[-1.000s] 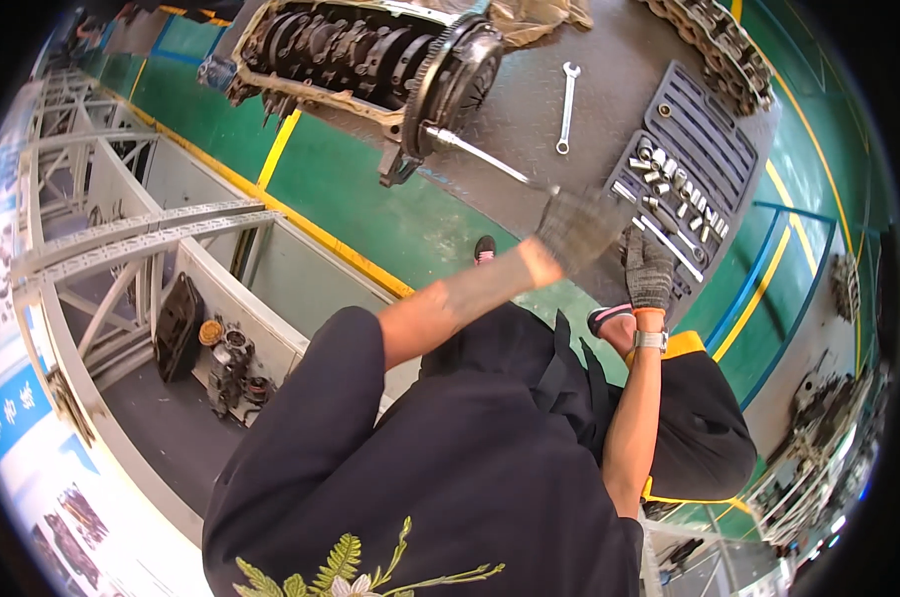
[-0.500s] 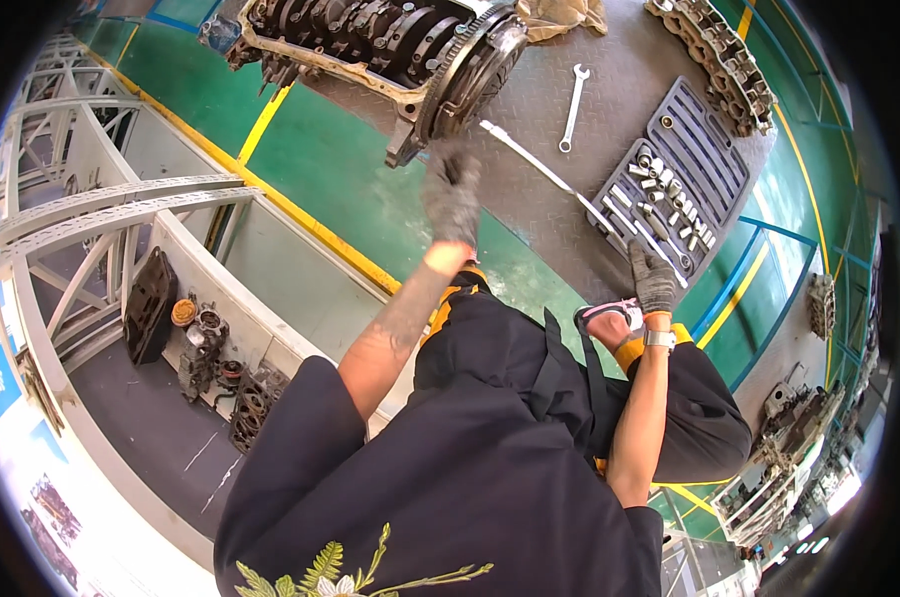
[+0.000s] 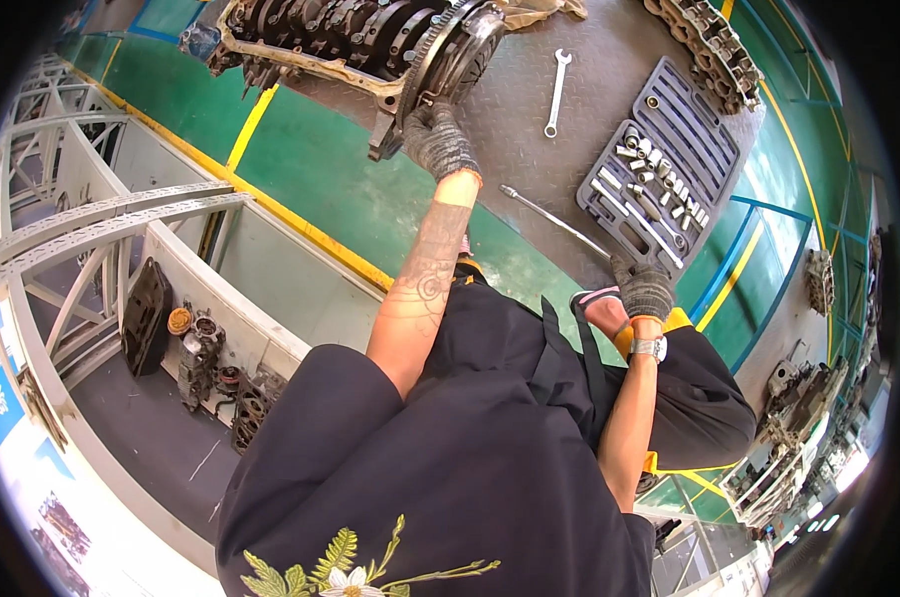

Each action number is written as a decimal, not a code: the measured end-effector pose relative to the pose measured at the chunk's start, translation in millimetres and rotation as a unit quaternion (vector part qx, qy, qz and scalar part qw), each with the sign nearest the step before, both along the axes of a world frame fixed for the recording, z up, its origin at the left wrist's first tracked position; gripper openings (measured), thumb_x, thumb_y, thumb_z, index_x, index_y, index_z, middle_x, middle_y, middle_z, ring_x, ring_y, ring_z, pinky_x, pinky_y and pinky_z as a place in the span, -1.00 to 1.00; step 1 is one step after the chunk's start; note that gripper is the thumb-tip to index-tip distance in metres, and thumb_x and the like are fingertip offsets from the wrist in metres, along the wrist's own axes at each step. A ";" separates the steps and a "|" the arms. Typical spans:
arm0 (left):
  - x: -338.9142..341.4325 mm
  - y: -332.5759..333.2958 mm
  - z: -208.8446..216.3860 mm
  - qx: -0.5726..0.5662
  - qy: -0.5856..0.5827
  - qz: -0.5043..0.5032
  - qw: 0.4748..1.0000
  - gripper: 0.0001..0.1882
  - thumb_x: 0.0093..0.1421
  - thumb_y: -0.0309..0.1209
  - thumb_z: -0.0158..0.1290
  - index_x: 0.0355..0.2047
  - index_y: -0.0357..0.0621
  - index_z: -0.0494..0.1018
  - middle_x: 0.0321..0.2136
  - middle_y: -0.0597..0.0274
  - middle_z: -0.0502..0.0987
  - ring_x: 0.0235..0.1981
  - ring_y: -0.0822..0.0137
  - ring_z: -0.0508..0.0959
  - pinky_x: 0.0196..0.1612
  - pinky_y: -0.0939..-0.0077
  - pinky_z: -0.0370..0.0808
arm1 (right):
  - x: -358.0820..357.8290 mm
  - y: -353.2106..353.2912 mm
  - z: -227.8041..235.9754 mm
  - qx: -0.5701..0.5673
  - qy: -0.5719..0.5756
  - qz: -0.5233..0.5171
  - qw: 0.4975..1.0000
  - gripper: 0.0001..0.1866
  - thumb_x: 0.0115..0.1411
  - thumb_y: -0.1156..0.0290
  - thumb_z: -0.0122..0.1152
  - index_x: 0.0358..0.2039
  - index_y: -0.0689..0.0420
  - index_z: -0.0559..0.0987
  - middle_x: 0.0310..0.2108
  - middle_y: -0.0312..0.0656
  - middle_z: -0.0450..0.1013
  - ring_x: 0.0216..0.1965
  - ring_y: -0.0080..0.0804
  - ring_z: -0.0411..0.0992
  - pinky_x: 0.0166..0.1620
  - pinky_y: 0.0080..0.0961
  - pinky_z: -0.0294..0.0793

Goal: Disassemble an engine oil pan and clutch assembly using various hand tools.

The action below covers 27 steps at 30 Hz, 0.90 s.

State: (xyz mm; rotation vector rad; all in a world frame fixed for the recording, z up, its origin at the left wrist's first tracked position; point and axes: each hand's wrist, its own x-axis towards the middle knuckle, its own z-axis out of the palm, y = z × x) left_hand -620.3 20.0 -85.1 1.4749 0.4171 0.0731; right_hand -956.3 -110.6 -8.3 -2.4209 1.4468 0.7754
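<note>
Grey knit cloth gloves on left hand [image 3: 440, 139] and right hand [image 3: 643, 290]; oily dull metal engine block [image 3: 356, 35]; bright polished metal wrench [image 3: 556, 92]; grey plastic socket tray [image 3: 664, 169]; ribbed steel floor plate [image 3: 530, 139]

Green floor [image 3: 301, 169] with yellow lines [image 3: 316, 234] — grey steel framework [image 3: 92, 214] left.

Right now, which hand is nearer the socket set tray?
Right. The right hand sits at the near corner of the socket set tray, by the long bar; the left hand is away at the engine's flywheel.
</note>
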 end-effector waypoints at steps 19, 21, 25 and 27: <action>7.7 -17.1 -66.6 -0.065 0.221 0.010 0.973 -0.68 0.27 -0.22 -0.02 -0.28 -0.31 0.37 -0.48 0.10 0.52 -0.57 0.32 0.47 -0.53 0.40 0.43 | 21.1 1.8 -13.5 0.025 0.000 0.010 1.000 -0.30 0.19 -0.30 -0.08 -0.25 0.12 0.66 -0.24 0.12 0.52 -0.15 0.08 0.49 -0.05 -0.11 0.43; -16.6 -23.8 -1.5 -0.044 0.004 0.057 0.997 -0.59 0.25 -0.06 0.06 -0.38 -0.19 0.30 -0.62 0.26 0.39 -0.71 0.43 0.34 -0.68 0.50 0.27 | 16.3 0.7 -21.1 0.031 0.001 0.000 1.000 -0.30 0.19 -0.30 -0.08 -0.25 0.12 0.66 -0.24 0.12 0.52 -0.15 0.08 0.49 -0.05 -0.11 0.43; -6.3 -6.3 -6.9 -0.045 0.075 -0.004 0.996 -0.58 0.21 -0.05 0.13 -0.36 -0.14 0.29 -0.70 0.34 0.32 -0.79 0.46 0.25 -0.72 0.55 0.20 | 21.5 4.8 -15.9 0.032 -0.001 0.005 0.999 -0.31 0.19 -0.30 -0.08 -0.25 0.12 0.66 -0.24 0.12 0.52 -0.16 0.08 0.49 -0.05 -0.11 0.44; -12.2 2.2 7.5 -0.116 0.131 -0.018 0.984 -0.58 0.20 -0.04 0.14 -0.34 -0.13 0.29 -0.71 0.36 0.32 -0.80 0.46 0.24 -0.76 0.54 0.17 | 21.8 3.8 -17.7 0.033 -0.001 0.000 0.999 -0.31 0.19 -0.30 -0.08 -0.26 0.12 0.66 -0.24 0.12 0.52 -0.16 0.08 0.49 -0.05 -0.11 0.44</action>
